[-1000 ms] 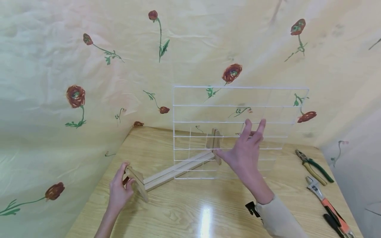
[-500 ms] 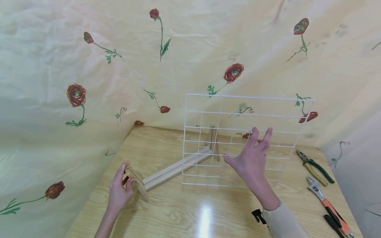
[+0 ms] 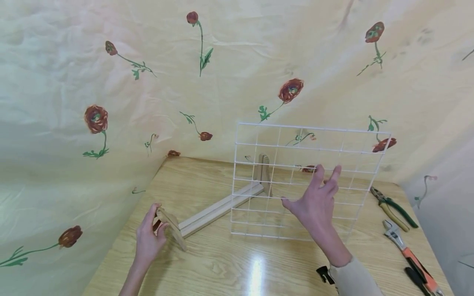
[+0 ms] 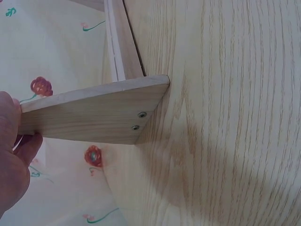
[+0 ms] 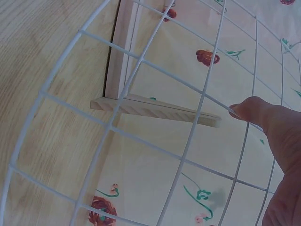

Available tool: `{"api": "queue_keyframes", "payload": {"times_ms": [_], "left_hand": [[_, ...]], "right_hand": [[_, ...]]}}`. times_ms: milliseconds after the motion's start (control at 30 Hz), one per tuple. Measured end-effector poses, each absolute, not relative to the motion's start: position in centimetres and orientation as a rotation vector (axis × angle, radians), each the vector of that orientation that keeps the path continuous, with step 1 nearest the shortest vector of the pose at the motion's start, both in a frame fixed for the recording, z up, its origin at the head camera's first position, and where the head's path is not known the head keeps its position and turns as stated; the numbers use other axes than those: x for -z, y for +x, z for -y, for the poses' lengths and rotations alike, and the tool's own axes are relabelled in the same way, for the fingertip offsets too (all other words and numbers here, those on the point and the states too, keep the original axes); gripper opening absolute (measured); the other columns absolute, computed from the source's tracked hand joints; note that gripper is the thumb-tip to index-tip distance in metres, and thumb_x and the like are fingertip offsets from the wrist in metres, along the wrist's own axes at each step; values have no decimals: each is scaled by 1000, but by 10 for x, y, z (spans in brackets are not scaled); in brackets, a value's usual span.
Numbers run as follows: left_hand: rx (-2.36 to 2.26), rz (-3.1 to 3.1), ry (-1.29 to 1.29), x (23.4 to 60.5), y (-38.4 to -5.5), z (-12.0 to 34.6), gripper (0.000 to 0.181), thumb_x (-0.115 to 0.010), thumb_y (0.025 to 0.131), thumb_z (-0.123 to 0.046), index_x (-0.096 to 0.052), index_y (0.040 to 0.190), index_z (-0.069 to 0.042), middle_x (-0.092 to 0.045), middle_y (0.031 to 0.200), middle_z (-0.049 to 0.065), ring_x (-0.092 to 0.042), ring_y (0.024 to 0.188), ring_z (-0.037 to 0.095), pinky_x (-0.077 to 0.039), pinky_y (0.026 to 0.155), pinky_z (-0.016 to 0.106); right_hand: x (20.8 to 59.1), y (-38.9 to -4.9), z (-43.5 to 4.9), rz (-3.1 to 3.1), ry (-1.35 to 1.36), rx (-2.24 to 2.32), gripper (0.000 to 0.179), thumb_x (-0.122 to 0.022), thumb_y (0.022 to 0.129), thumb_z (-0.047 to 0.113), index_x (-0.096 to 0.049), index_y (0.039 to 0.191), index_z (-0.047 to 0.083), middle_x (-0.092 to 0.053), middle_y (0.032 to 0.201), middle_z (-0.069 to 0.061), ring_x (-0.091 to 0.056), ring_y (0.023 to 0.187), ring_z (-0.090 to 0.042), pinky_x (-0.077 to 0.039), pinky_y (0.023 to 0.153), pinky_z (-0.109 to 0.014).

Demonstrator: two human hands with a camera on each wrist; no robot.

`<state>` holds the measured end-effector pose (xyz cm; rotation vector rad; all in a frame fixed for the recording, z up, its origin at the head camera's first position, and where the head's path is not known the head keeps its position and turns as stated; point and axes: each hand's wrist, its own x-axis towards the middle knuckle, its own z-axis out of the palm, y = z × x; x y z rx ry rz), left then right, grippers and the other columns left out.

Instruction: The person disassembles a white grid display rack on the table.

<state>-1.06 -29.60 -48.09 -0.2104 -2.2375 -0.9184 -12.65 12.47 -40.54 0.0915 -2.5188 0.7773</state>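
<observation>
My left hand point(image 3: 149, 236) pinches the upper end of a wooden end board point(image 3: 171, 227) between thumb and fingers. Two screws point(image 4: 142, 115) show on that board's outer face in the left wrist view. Two parallel wooden rails point(image 3: 220, 211) run from it to a second end board point(image 3: 267, 181), standing farther back. A white wire grid panel point(image 3: 314, 128) is held up by my right hand point(image 3: 315, 205), fingers spread and hooked on its wires. The right thumb point(image 5: 249, 108) presses on a wire. The grid stands in front of the far board and partly overlaps the rails from the head view.
Green-and-yellow-handled pliers point(image 3: 394, 209) lie at the table's right side. Nearer are an adjustable wrench point(image 3: 394, 234) with an orange and black handle and another black-handled tool point(image 3: 414, 277). Flower-patterned cloth point(image 3: 237, 61) hangs behind the wooden table point(image 3: 222, 263).
The right hand has moved the grid to the right and lower, and the grid has turned slightly. My left hand and the wooden frame have stayed in place.
</observation>
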Motion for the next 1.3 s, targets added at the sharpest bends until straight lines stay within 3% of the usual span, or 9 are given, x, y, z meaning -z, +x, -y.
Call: {"api": "queue_keyframes", "payload": {"times_ms": [133,367,567,767,900,1133,1300], "left_hand": [[900,2206,-245,480,-11,295,68,-77,69,24,-53,131,9,-63,114,25,-63,102,43,-61,69,47],[936,2250,-196,481,-9,297,68,-76,71,24,-51,133,9,-61,116,27,-61,105,47,-55,85,19],[910,2252,-190,480,-9,297,67,-77,71,22,-52,131,10,-62,113,28,-62,103,46,-60,79,30],[902,2239,-204,483,-7,297,68,-78,69,21,-52,131,10,-63,110,26,-62,102,45,-57,84,22],[888,2231,-211,483,-7,297,67,-79,69,21,-53,130,11,-63,108,25,-63,101,43,-58,81,25],[907,2254,-178,482,-4,295,64,-79,72,17,-52,131,11,-63,107,23,-61,97,35,-56,86,19],[873,2237,-191,483,-4,294,68,-80,69,20,-53,130,10,-63,107,23,-62,96,34,-57,84,25]], "right_hand": [[408,-126,-126,2531,81,-778,132,-101,46,26,-17,145,1,14,158,-32,-35,107,-61,-46,42,-46],[413,-124,-127,2551,48,-771,134,-101,46,29,-16,146,2,13,158,-30,-37,104,-59,-46,41,-44],[416,-121,-128,2564,35,-773,136,-101,47,30,-15,150,1,14,158,-31,-35,110,-61,-47,42,-47],[419,-117,-129,2583,30,-763,137,-101,47,31,-15,149,0,14,158,-32,-37,105,-60,-45,40,-43],[421,-116,-128,2570,29,-754,137,-101,45,31,-16,148,0,12,158,-32,-38,100,-59,-44,39,-42],[423,-116,-128,2562,27,-740,137,-102,43,31,-18,147,0,10,158,-32,-40,96,-56,-44,38,-42],[425,-116,-128,2564,29,-742,137,-102,43,31,-17,147,0,11,158,-31,-39,97,-56,-43,38,-41]]}}
